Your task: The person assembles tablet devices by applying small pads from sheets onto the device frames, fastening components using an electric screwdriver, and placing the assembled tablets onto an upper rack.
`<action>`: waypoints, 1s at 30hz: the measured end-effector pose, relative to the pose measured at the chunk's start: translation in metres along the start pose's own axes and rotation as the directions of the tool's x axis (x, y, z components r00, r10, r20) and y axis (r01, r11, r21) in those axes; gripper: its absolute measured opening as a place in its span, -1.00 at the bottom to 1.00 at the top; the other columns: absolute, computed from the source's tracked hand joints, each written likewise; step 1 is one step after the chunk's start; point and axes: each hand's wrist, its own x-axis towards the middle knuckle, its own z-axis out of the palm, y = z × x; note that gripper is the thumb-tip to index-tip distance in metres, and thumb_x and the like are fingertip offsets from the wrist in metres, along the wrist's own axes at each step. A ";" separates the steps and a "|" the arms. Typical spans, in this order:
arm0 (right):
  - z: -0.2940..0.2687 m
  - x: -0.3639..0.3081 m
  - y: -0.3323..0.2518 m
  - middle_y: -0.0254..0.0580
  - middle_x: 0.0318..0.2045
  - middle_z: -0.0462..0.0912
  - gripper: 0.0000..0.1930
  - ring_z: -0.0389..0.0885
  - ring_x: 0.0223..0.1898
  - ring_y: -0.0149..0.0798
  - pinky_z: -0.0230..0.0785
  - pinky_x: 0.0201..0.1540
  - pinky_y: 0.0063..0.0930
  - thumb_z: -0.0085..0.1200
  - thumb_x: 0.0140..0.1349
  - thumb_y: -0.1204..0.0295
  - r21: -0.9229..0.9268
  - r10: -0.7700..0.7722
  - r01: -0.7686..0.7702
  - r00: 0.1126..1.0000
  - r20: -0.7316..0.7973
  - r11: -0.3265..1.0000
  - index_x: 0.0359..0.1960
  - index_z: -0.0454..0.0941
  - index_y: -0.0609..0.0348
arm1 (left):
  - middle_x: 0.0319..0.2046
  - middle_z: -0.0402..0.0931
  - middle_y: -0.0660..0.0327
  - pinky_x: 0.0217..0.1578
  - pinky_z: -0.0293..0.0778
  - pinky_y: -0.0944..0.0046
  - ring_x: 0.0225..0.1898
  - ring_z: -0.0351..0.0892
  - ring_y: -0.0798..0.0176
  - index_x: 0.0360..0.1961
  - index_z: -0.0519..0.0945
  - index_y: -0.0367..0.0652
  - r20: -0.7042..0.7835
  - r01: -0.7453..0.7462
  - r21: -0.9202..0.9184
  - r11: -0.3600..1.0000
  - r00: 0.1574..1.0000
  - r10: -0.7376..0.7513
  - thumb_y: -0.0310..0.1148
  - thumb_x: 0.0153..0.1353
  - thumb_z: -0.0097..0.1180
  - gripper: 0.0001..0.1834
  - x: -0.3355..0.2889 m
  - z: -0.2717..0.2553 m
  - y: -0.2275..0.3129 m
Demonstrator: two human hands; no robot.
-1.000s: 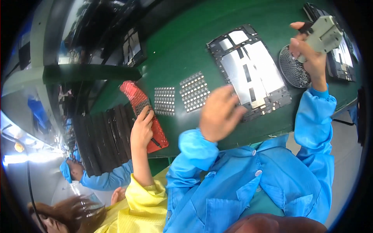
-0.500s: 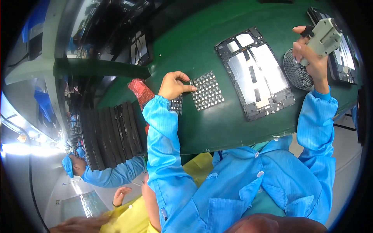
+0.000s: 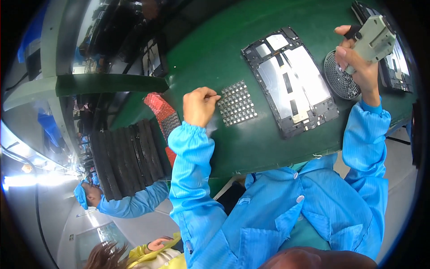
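Observation:
My left hand (image 3: 199, 106) has its thumb and fingers pinched together at the left edge of a flat panel of small parts (image 3: 238, 104), set in rows, dark with pale squares. Whatever is between those fingertips is too small to make out. My right hand (image 3: 362, 67) is wrapped round a blocky pale grey hand tool (image 3: 374, 42), raised above a round perforated grey dish (image 3: 342, 83). Between the hands lies an opened tablet (image 3: 304, 80), its black frame and shiny silver plates facing up.
Red bubble wrap (image 3: 155, 104) with another parts panel (image 3: 170, 123) lies left of my left hand. A row of black slabs (image 3: 123, 157) stands at the table's left edge. More tablets rest at far right (image 3: 396, 62) and far left (image 3: 152, 58). Co-workers sit at the lower left.
My left hand has turned and drawn slightly back left at the panel's edge. The second panel no longer shows beside my wrist; one shows on the bubble wrap. My right hand barely moved.

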 end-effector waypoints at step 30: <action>0.116 -0.025 -0.028 -0.39 -0.67 0.47 -0.68 0.42 -0.66 -0.57 0.23 -0.62 -0.70 0.17 -0.03 0.63 0.305 0.154 -0.236 0.950 0.270 0.922 -0.18 0.44 0.31 | -0.59 0.46 0.15 -0.58 0.38 0.28 -0.57 0.49 0.21 -0.42 0.61 -0.26 -0.213 -0.262 -0.349 0.900 0.957 0.196 -0.49 -0.11 0.28 -0.83 -0.071 0.082 0.086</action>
